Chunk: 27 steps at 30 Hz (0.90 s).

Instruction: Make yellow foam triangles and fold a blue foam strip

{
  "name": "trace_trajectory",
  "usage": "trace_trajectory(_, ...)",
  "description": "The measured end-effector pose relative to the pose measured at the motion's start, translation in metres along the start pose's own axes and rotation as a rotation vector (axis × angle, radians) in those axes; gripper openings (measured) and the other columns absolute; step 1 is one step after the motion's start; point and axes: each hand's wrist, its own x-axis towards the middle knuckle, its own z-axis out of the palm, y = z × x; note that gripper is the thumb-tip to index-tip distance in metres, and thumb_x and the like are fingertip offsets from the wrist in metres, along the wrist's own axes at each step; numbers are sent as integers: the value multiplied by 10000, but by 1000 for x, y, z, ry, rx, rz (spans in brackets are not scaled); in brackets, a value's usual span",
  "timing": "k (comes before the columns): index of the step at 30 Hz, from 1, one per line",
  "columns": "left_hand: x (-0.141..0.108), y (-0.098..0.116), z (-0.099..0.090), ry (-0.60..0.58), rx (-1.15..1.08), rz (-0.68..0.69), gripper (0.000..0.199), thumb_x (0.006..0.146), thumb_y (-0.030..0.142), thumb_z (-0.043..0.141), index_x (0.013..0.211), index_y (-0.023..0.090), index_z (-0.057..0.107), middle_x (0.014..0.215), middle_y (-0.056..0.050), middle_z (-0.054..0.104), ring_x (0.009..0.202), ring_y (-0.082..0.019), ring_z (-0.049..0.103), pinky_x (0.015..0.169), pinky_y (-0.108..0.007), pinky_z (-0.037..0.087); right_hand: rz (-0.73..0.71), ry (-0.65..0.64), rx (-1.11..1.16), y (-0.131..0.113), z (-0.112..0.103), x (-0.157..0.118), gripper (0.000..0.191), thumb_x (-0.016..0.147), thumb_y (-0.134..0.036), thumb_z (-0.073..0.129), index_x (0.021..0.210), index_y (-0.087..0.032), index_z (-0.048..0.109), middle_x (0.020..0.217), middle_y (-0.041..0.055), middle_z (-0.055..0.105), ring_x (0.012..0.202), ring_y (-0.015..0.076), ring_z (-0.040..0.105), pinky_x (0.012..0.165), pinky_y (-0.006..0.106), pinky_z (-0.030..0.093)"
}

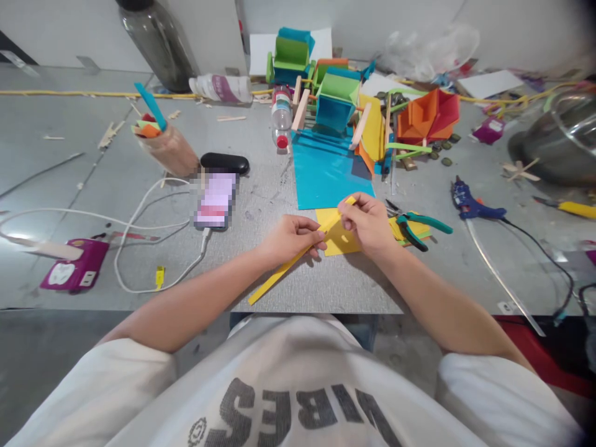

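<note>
A long, narrow yellow paper strip (pixel 277 277) runs slantwise between my two hands. My left hand (pixel 295 238) pinches it near the middle, and its free end trails down to the left. My right hand (pixel 365 221) pinches the strip by its upper end. Beneath the hands lies a yellow paper sheet (pixel 333 243), overlapping the near edge of a blue sheet (pixel 321 186). Pliers with green handles (pixel 414 226) rest just right of my right hand, on top of more yellow pieces.
Paper-and-stick models (pixel 336 99) crowd the back, beside an orange folded paper piece (pixel 428 118). A blue glue gun (pixel 475 202) and a yellow-handled cutter (pixel 575 208) lie right. Leftward are a phone (pixel 215 198) on a white cable, a holder cup (pixel 170 149) and a small bottle (pixel 281 118).
</note>
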Motion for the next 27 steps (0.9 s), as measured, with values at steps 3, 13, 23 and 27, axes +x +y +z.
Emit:
trace_trajectory(3, 0, 1, 1, 2, 9, -28, 165, 1034, 159, 807, 885, 100, 766, 739, -89, 820, 573, -124, 752, 555, -216, 580, -48, 115, 87, -8, -13, 15, 398, 694, -454, 969, 757, -262, 626, 632, -56, 554, 543, 91, 439, 516, 274, 343)
trace_trajectory(13, 2, -1, 0, -11, 9, -12, 210, 1017, 225, 855, 858, 117, 770, 757, -93, 829, 613, -125, 764, 613, -225, 587, 114, -209, -17, -4, 4, -5, 506, 678, -596, 1036, 774, -232, 696, 569, -67, 515, 505, 78, 380, 488, 271, 252)
trace_trajectory(23, 3, 0, -3, -18, 34, -14, 219, 1055, 203, 814, 863, 110, 764, 749, -95, 827, 606, -124, 768, 617, -225, 574, -27, -121, 21, -8, -14, 10, 373, 733, -510, 1019, 794, -223, 789, 543, -56, 540, 493, 76, 385, 509, 281, 260)
trace_trajectory(27, 4, -1, -4, -38, 19, -11, 216, 1036, 205, 840, 856, 111, 767, 765, -104, 835, 624, -129, 772, 629, -236, 582, -40, -71, 22, -18, -19, 13, 389, 683, -516, 1037, 779, -247, 774, 540, -50, 532, 489, 84, 358, 487, 293, 257)
